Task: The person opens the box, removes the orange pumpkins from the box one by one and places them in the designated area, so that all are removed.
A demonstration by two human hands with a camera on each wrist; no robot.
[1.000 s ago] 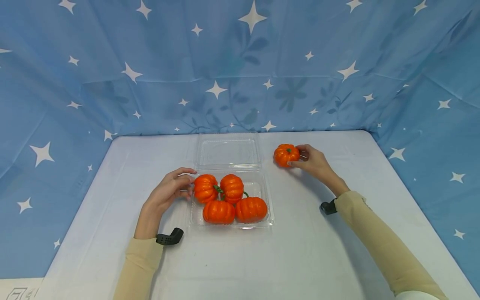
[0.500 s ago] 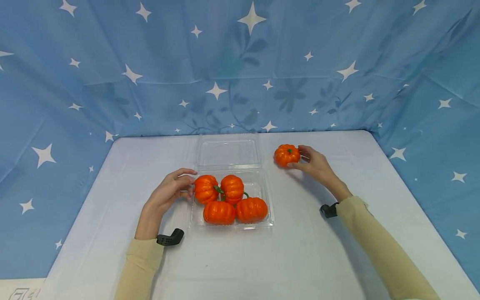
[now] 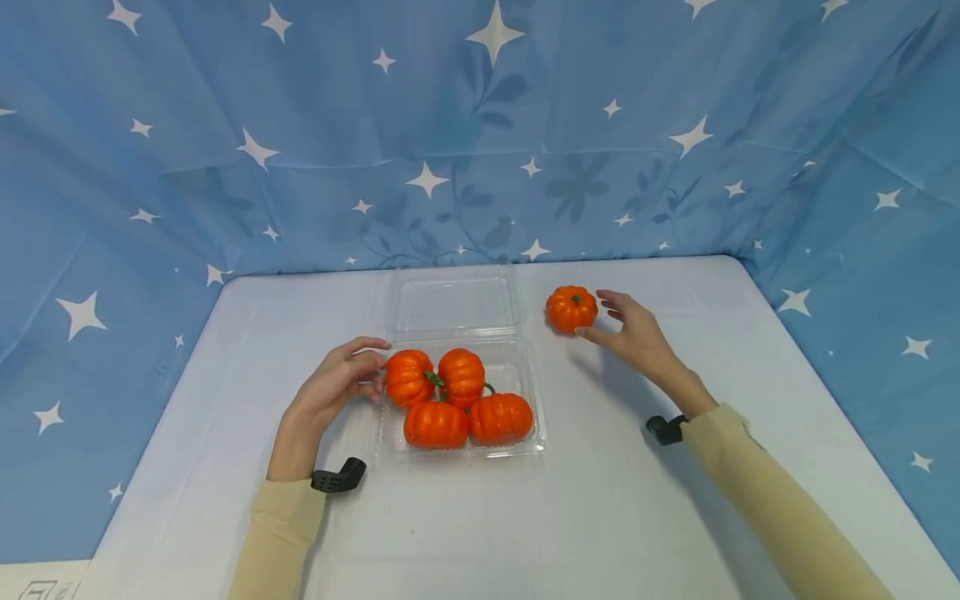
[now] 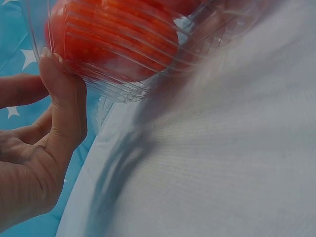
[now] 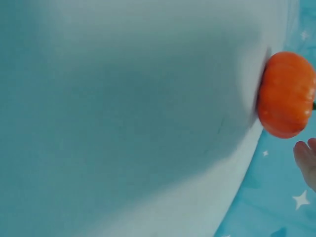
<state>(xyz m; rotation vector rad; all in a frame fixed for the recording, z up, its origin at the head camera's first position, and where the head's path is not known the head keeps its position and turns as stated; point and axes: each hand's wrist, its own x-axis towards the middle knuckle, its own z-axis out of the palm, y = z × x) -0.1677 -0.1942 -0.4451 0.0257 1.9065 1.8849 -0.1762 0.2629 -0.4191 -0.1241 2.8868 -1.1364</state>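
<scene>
Head view, middle of the frame: a clear hinged container [image 3: 513, 367] lies open on the white worktop [image 3: 465, 521], its lid [image 3: 457, 302] laid back towards the top of the picture. Four orange pumpkins [image 3: 462, 377] sit in the container, two in an upper row and two in a lower one. A fifth pumpkin [image 3: 572, 309] stands upright on the worktop, to the right of the lid, its green stem uppermost. Just right of it is the right hand [image 3: 636, 335], its grip wide, thumb and fingers apart; at the right edge of the right wrist view, a narrow gap separates the visible fingertips from that pumpkin. The left hand [image 3: 337, 385] is at the container's left side, grip loosely spread, and upper left in the left wrist view a fingertip touches the clear wall. Tan sleeves [image 3: 279, 533] enter from the bottom of the head view; a blue curtain [image 3: 322, 108] with white stars fills its upper part
</scene>
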